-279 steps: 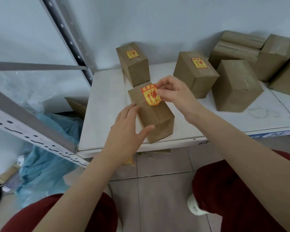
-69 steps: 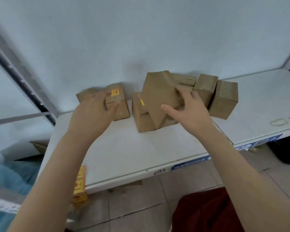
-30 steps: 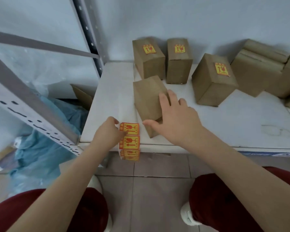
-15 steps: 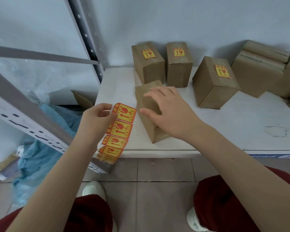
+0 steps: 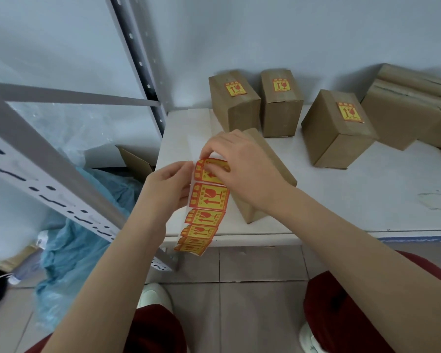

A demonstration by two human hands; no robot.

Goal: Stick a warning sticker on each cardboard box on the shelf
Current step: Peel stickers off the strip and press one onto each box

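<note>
My left hand (image 5: 167,184) holds the top of a hanging sticker strip (image 5: 204,212) of yellow-and-red warning labels. My right hand (image 5: 242,166) pinches the topmost sticker (image 5: 209,170) on that strip. Behind my right hand a plain cardboard box (image 5: 267,174) without a sticker lies on the white shelf (image 5: 367,200). Three stickered boxes stand further back: the left box (image 5: 233,103), the middle box (image 5: 281,103) and the right box (image 5: 337,128). More plain boxes (image 5: 405,110) are piled at the far right.
A grey metal shelf upright (image 5: 138,62) and a slanted perforated beam (image 5: 49,179) stand at the left. A blue plastic bag (image 5: 82,240) and an open carton (image 5: 135,159) lie on the floor below. My red-clad knees (image 5: 354,314) are under the shelf edge.
My right hand left the top of the plain box and came over to the top sticker. My left hand raised the strip and brought it closer to the box.
</note>
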